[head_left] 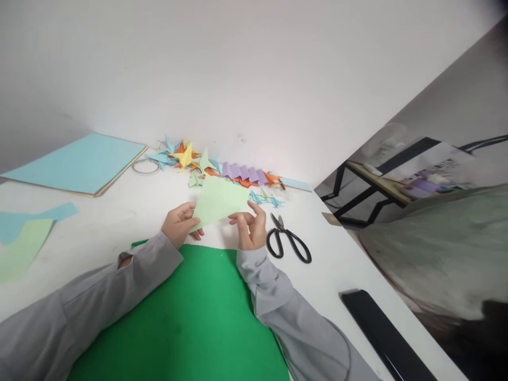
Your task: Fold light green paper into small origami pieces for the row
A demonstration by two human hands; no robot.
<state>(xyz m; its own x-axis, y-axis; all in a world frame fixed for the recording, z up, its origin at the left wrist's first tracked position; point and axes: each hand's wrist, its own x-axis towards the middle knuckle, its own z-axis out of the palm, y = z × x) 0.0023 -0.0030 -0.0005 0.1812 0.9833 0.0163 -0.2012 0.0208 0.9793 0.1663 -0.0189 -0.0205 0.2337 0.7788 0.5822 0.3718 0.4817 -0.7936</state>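
A light green sheet of paper (223, 200) is held up just above the table, tilted, with its face toward me. My left hand (181, 224) pinches its lower left corner, thumb in front and fingers behind. At the sheet's right edge is my right hand (254, 228), with thumb and fingers apart. Whether those fingertips touch the paper I cannot tell. A green mat (186, 312) lies below both hands. Black-handled scissors (289, 238) lie just right of my right hand, blades slightly apart and pointing away.
Folded paper cranes (184, 156) in several colours and a pleated purple paper strip (245, 173) line the wall. Coloured sheets (83, 161) are stacked at the left, near a thin ring (145, 166) and green offcuts (27, 248). A black object (384, 333) lies near the right table edge.
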